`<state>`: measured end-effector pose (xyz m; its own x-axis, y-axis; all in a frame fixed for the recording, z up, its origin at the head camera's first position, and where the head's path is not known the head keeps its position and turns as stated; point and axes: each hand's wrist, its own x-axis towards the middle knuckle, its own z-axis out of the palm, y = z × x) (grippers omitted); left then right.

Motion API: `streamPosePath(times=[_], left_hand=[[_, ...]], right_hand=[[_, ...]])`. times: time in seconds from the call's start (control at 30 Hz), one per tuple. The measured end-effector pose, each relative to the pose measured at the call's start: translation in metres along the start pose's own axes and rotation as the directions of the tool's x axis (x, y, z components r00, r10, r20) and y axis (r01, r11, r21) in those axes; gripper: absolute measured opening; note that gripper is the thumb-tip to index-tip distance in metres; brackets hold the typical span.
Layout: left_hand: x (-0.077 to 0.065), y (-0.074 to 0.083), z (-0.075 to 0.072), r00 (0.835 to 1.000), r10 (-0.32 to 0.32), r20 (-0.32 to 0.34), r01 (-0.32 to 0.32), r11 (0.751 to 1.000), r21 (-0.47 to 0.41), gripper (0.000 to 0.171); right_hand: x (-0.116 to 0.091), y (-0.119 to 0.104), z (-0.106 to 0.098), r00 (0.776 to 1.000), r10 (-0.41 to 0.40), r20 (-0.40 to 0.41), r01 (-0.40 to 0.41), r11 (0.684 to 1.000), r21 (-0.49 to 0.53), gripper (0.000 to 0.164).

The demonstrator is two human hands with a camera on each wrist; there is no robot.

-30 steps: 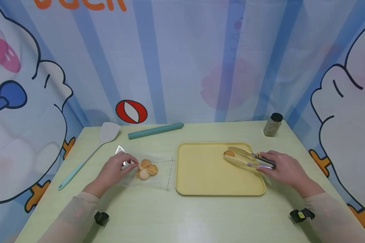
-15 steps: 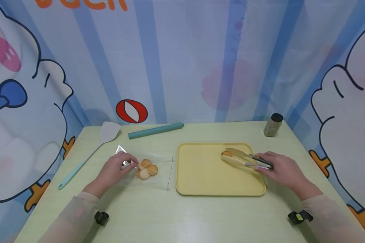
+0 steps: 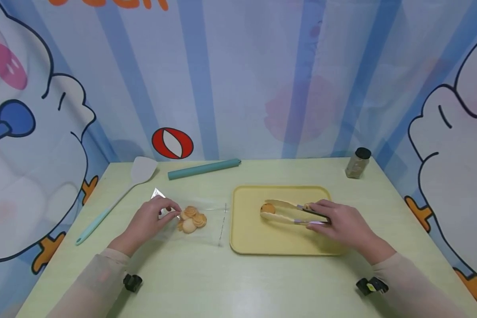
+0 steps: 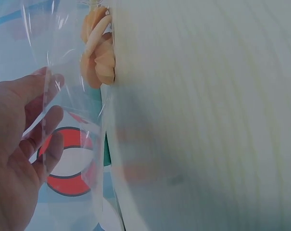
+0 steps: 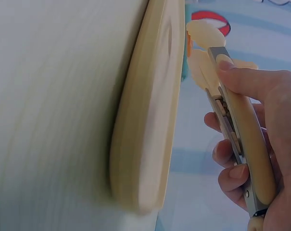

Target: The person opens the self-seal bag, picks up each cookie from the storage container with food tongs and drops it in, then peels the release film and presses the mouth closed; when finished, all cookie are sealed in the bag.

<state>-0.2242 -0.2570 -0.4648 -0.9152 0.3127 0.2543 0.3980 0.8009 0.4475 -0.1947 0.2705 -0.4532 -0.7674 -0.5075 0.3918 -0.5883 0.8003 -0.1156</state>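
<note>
My left hand [image 3: 153, 218] pinches the edge of a clear plastic bag [image 4: 70, 91] that lies on the table. Several round golden cookies [image 3: 191, 219] are bunched inside it, just right of the fingertips. With my right hand [image 3: 339, 221] I grip a pair of tongs [image 5: 244, 125] with cream-coloured tips and handles. Between the tips sits one cookie [image 3: 268, 208], held above the yellow tray [image 3: 286, 245]. In the right wrist view the tongs stand over the tray's rim, and the cookie is mostly hidden behind their tips.
A spatula [image 3: 121, 198] with a mint handle lies at the left. Behind the bag is a teal rolled-up cylinder [image 3: 204, 169]. A black-capped seasoning jar [image 3: 357, 163] stands at the back right, near the patterned curtain [image 3: 238, 88] behind the table [image 3: 238, 282].
My right hand has moved left over the tray, carrying the cookie in the tongs toward the tray's middle. The left hand keeps its hold on the bag.
</note>
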Motion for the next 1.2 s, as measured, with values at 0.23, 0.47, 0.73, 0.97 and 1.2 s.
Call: streamPosePath(times=[0.23, 0.47, 0.73, 0.97, 1.2], left_hand=[[0.001, 0.0, 0.0, 1.0, 0.006, 0.0, -0.006, 1.0, -0.01, 0.014], [0.0, -0.001, 0.0, 1.0, 0.022, -0.005, -0.022, 1.0, -0.013, 0.014], [-0.002, -0.003, -0.001, 1.0, 0.017, -0.004, -0.017, 1.0, -0.006, 0.013], [0.001, -0.001, -0.002, 1.0, -0.008, 0.014, 0.008, 1.0, -0.021, 0.015], [0.001, 0.001, -0.002, 1.0, 0.007, 0.003, -0.006, 1.0, -0.021, 0.014]], right_hand=[[0.025, -0.03, 0.012, 0.995, -0.099, -0.017, 0.1, 0.993, 0.07, 0.051], [0.048, -0.052, 0.023, 0.983, -0.18, -0.036, 0.182, 0.978, 0.099, 0.049], [0.065, -0.069, 0.036, 0.978, -0.208, 0.017, 0.205, 0.973, 0.108, 0.049], [0.083, -0.078, 0.049, 0.979, -0.2, 0.05, 0.192, 0.974, 0.12, 0.05], [0.1, -0.087, 0.064, 0.974, -0.225, 0.035, 0.219, 0.966, 0.136, 0.05]])
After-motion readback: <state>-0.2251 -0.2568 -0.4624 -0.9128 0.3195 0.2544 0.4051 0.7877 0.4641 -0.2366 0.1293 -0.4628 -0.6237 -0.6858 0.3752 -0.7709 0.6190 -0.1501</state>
